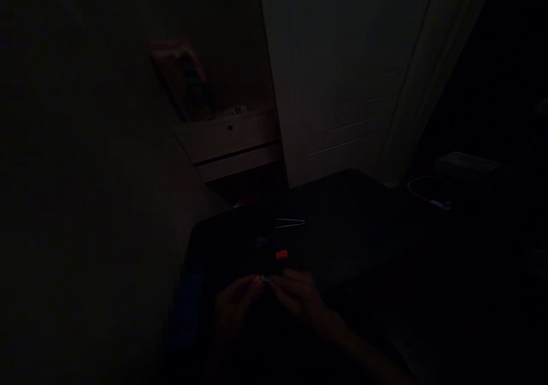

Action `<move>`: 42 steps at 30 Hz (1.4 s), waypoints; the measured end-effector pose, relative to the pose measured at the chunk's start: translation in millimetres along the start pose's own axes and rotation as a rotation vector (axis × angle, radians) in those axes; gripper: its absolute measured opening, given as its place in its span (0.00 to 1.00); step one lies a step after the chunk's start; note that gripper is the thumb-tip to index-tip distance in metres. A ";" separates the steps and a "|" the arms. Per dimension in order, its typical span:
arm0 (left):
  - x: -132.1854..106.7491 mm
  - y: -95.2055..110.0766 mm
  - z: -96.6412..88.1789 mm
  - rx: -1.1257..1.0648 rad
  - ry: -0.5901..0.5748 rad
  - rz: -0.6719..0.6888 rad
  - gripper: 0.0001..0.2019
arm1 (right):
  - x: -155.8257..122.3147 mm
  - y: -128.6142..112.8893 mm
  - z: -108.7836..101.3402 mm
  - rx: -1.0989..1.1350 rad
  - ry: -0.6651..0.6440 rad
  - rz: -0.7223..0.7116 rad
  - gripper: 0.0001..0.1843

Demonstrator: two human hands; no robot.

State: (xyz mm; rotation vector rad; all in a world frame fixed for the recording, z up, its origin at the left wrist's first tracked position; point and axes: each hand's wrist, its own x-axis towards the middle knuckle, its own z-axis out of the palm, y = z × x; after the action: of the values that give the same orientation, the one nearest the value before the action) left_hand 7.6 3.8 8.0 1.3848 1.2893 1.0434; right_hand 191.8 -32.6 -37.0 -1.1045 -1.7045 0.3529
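Small orange-red rectangular block [281, 254]: lies on the dark surface before you.
Small pale piece with a reddish left end [261, 279]: sits between your two hands' fingertips, nearer you than the block and to its left.
Left hand [232, 309]: your thumb and finger pinch the reddish end.
Right hand [301, 295]: yours reaches in below the block, forearm slanting, fingertips pinched on the pale end.
Piece's axis: seems roughly side to side; darkness hides its exact shape.

Left grip [231, 309], right grip [302, 294] bare; right forearm [357, 342] bare; details dim.
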 end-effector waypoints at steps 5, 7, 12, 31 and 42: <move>0.0 3.6 0.5 0.018 -0.022 -0.022 0.19 | -0.2 0.1 -2.5 -0.006 -0.054 -0.038 0.19; 0.5 1.6 0.0 0.025 -0.031 -0.023 0.18 | 0.3 0.7 -3.5 -0.036 -0.077 -0.064 0.19; 0.7 -0.3 0.6 0.015 -0.006 -0.029 0.20 | 1.5 0.3 -6.5 -0.090 -0.134 -0.109 0.17; 3.7 -14.2 -4.2 -0.002 0.049 -0.030 0.21 | 2.8 -7.9 -5.6 -0.032 -0.025 -0.085 0.19; 1.6 -3.2 -2.3 0.007 -0.039 -0.001 0.19 | 1.2 -6.1 -4.0 -0.060 0.024 -0.161 0.20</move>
State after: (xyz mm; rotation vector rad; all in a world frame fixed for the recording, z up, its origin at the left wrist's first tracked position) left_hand 4.9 5.6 5.3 1.4032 1.2668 1.0072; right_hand 192.1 -35.9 -30.4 -1.0025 -1.7788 0.1876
